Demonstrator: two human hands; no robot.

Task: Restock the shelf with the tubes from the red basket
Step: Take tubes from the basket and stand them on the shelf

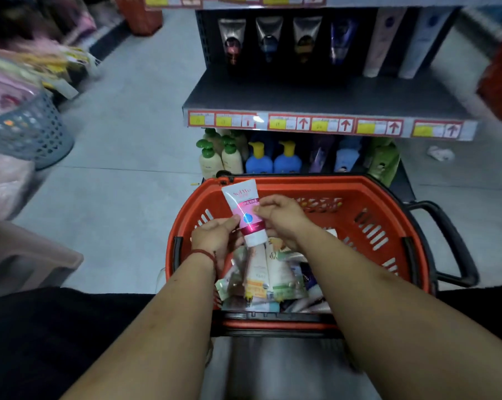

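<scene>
Above the red basket [330,184], the left hand [215,236] grips the pink-and-white tube [245,209] near its cap and the right hand [283,217] pinches its side. The tube's long axis tilts slightly left, with the crimped end toward the shelf [330,95] and the cap toward the person.

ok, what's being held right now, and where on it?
The pink-and-white tube, over the red basket: left hand pinches its lower left edge near the cap, right hand pinches the right edge mid-body.

Both forearms are bare; a thin red string bracelet [205,253] circles the left wrist, above dark trousers [56,327].
</scene>
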